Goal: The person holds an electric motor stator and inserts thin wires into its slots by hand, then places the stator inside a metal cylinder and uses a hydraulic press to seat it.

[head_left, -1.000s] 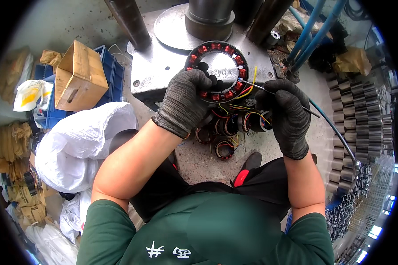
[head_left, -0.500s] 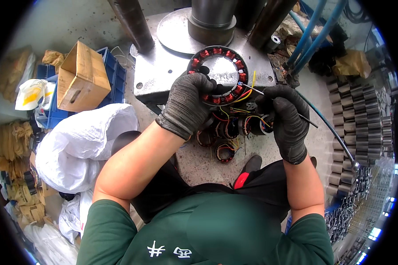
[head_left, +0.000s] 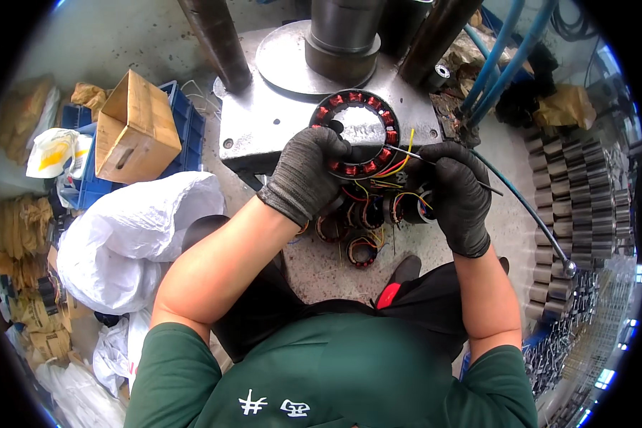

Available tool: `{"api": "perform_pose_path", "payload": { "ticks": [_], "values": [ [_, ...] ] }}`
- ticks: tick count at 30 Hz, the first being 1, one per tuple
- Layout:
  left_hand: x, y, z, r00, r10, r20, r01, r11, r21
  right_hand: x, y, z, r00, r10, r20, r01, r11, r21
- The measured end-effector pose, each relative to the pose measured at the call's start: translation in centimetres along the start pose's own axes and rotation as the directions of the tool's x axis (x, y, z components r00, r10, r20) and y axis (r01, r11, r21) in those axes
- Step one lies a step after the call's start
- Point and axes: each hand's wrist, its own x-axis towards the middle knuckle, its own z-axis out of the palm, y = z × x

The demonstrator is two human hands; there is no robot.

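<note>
A ring-shaped stator [head_left: 367, 114] with red copper windings rests on the grey steel press plate [head_left: 264, 128]. My left hand [head_left: 308, 171], in a dark knit glove, grips the stator's near-left rim. My right hand [head_left: 458, 192], also gloved, holds a thin dark rod [head_left: 414, 154] whose tip reaches the stator's near-right edge, where yellow, red and black lead wires [head_left: 399, 162] hang out. Several more wound stators [head_left: 362, 250] lie on the floor just below my hands.
A steel press ram [head_left: 344, 32] and dark columns [head_left: 214, 39] stand behind the plate. A cardboard box [head_left: 135, 128] on blue crates and a white plastic sack [head_left: 132, 239] lie at left. Rows of metal cores [head_left: 574, 200] at right. A blue hose [head_left: 521, 207] crosses the floor.
The view has shifted slightly. My left hand has slid down and left along the stator rim, uncovering more of the ring. My right hand keeps the rod at the wires.
</note>
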Motion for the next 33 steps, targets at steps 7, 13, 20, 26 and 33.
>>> {"api": "perform_pose_path", "payload": {
  "ticks": [7,13,20,26,33],
  "values": [
    [-1.1,1.0,1.6,0.998,-0.011,-0.057,0.013,0.999,0.042,0.6,-0.1,-0.7,0.978,0.209,0.015,-0.207,0.953,0.220],
    [-0.1,1.2,0.0,0.997,-0.026,0.078,0.024,0.999,0.026,-1.1,-0.7,0.9,1.000,0.023,0.017,-0.023,1.000,0.008],
    [-0.8,1.2,0.6,0.987,-0.066,0.145,0.069,0.998,-0.013,-1.1,-0.7,-0.3,0.970,-0.142,0.195,0.186,0.956,-0.227],
    [-1.0,0.8,1.4,0.980,0.192,0.055,-0.196,0.979,0.063,-0.9,-0.1,0.2,0.995,-0.090,0.050,0.096,0.984,-0.149],
    [-1.3,0.8,1.4,0.979,0.201,0.027,-0.203,0.974,0.102,-1.0,-0.1,0.4,0.997,-0.066,0.037,0.070,0.989,-0.130]
  ]
}}
